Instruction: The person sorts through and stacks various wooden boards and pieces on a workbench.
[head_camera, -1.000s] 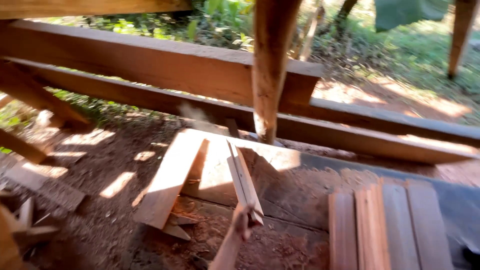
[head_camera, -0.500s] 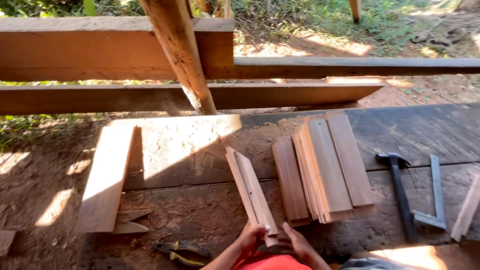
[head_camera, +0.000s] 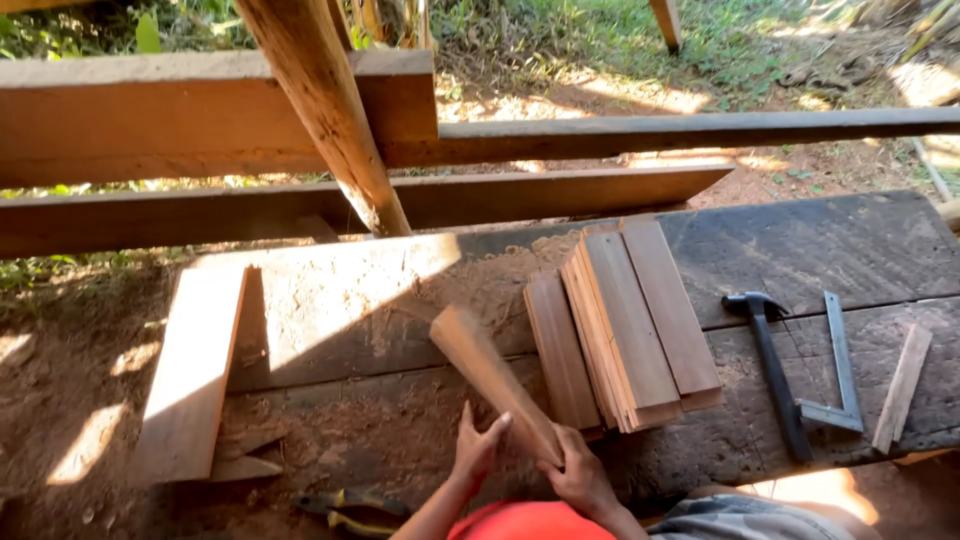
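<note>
Both my hands grip the near end of a narrow wooden slat (head_camera: 490, 372) that tilts up and away to the left over the dusty workbench (head_camera: 360, 340). My left hand (head_camera: 478, 447) presses flat against the slat's left side. My right hand (head_camera: 578, 475) wraps its lower end. Just right of the slat lies a stack of similar reddish boards (head_camera: 625, 325) on the bench.
A hammer (head_camera: 770, 365) and a metal square (head_camera: 838, 372) lie on the bench's right part, with a thin wood strip (head_camera: 903, 385) beside them. A wide plank (head_camera: 195, 370) leans at the left. Pliers (head_camera: 350, 503) rest near the front edge. A slanted post (head_camera: 325, 110) and horizontal beams stand behind.
The view has swung right and steadied. The slat has risen from the bench and now tilts up in both hands, blurred from motion.
</note>
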